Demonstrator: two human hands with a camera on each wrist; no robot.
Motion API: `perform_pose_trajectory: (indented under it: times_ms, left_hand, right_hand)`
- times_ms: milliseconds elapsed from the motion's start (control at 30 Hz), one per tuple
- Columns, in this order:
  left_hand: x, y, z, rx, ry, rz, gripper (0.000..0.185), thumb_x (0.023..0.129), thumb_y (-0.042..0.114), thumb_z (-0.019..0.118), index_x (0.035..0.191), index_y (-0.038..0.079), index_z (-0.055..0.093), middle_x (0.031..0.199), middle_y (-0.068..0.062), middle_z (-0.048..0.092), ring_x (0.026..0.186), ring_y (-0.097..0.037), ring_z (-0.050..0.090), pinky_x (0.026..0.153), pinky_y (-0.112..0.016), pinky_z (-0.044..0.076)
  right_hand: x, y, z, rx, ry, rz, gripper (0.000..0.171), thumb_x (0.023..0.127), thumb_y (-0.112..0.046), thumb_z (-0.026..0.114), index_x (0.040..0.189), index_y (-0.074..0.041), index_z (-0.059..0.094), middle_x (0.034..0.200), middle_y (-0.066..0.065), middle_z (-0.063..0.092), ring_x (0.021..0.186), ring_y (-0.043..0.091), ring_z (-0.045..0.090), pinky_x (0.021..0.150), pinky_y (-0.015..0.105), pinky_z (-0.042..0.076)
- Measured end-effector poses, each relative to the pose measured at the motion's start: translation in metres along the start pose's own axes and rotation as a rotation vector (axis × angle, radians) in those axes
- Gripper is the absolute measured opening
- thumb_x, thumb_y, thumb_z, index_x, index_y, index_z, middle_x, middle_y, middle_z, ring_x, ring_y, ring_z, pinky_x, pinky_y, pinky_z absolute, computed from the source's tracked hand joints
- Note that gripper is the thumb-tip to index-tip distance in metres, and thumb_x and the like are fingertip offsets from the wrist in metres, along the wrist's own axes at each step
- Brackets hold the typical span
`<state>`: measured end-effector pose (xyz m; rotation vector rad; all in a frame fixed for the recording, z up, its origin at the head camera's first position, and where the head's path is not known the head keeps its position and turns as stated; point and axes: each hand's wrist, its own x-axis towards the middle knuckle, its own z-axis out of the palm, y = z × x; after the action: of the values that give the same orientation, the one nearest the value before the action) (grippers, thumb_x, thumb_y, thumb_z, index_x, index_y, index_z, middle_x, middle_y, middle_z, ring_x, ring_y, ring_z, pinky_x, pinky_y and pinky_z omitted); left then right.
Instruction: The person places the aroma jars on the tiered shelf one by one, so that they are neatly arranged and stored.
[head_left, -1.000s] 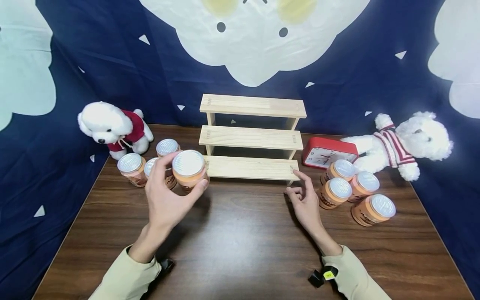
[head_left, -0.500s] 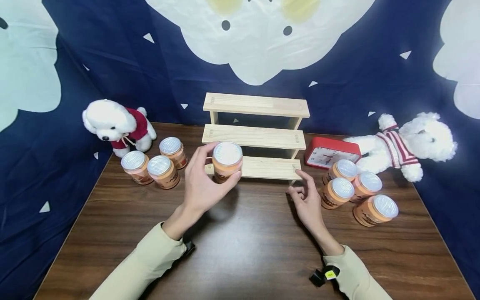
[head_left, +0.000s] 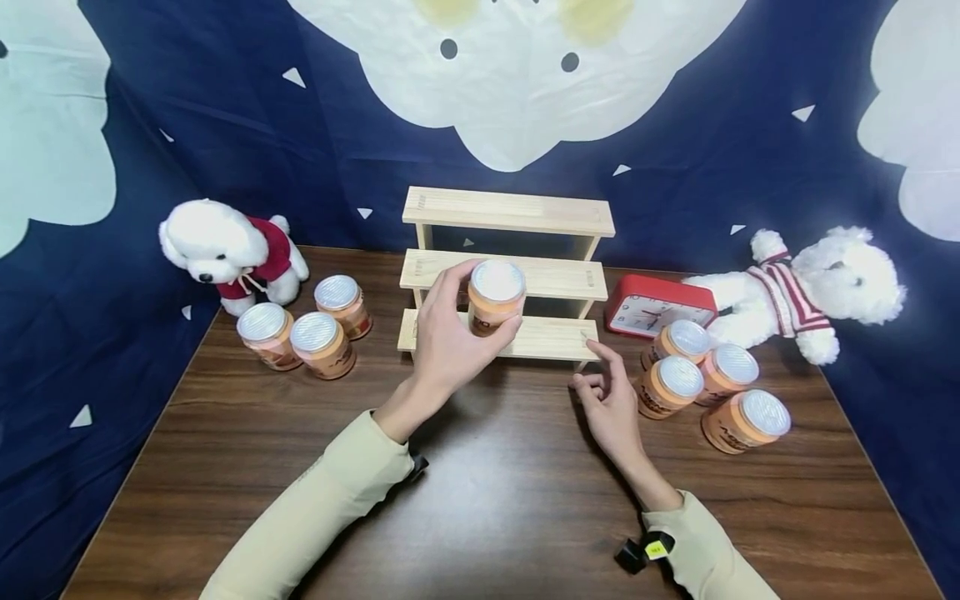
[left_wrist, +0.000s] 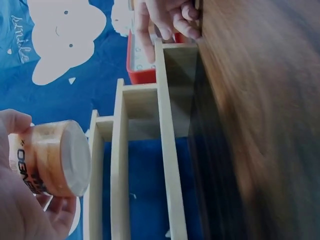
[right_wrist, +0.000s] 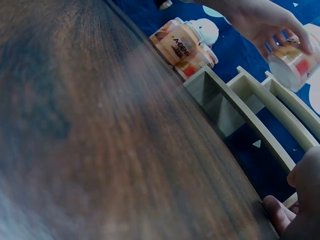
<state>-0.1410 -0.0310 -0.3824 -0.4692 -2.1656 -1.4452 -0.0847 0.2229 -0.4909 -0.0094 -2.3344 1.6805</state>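
Observation:
My left hand (head_left: 457,337) grips a jar (head_left: 495,304) of orange contents with a pale, ridged lid. It holds the jar upright above the wooden three-step display shelf (head_left: 555,336), in front of the middle step. In the left wrist view, dark lettering shows on the held jar (left_wrist: 47,157), its lid end facing the shelf. At the right end of the lowest step is my right hand (head_left: 615,408). Its index finger reaches out and touches the board's corner, while the other fingers bend near the tabletop. The right wrist view shows these fingertips beside the shelf end (right_wrist: 290,200).
Several similar jars (head_left: 678,379) stand on the right beside a red clock (head_left: 660,304), with one jar (head_left: 746,421) lying tilted. More jars (head_left: 322,344) stand at left. A plush dog (head_left: 232,250) and another plush toy (head_left: 806,287) flank the shelf. Behind hangs a blue cloth (head_left: 262,125).
My left hand has carried the jar rightward from beside the left jars to the front of the shelf, and a little higher. My right hand has stayed at the shelf's right end.

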Motion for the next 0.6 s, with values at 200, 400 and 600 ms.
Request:
perform_pose_trajectory:
  times_ms: [200,400,600]
  left_hand:
    - [0.016,0.009,0.011,-0.029,-0.006,0.026,0.075,0.084,0.034,0.093,0.148,0.009,0.062,0.130,-0.009,0.069,0.113,-0.022,0.065,0.093,-0.041,0.058]
    - [0.035,0.020,0.023,-0.045,-0.013,0.033,0.075,0.084,0.034,0.092,0.148,0.010,0.062,0.130,-0.008,0.069,0.115,-0.021,0.065,0.095,-0.038,0.058]
    - [0.053,0.029,0.034,-0.038,-0.026,0.041,0.074,0.087,0.034,0.092,0.150,0.010,0.062,0.137,-0.009,0.069,0.121,-0.023,0.065,0.098,-0.036,0.056]
  right_hand:
    - [0.000,0.000,0.001,-0.024,0.016,-0.015,0.057,0.102,0.008,0.071,0.154,-0.013,0.060,0.093,0.022,0.080,0.077,0.006,0.069,0.064,0.012,0.050]
    - [0.000,0.000,0.001,-0.034,0.024,-0.009,0.056,0.102,0.008,0.072,0.153,-0.012,0.061,0.092,0.022,0.080,0.075,0.006,0.068,0.063,0.011,0.049]
    - [0.001,0.001,0.003,-0.031,0.048,-0.024,0.052,0.102,0.006,0.074,0.150,-0.008,0.063,0.096,0.025,0.080,0.075,0.008,0.070,0.062,0.011,0.047]
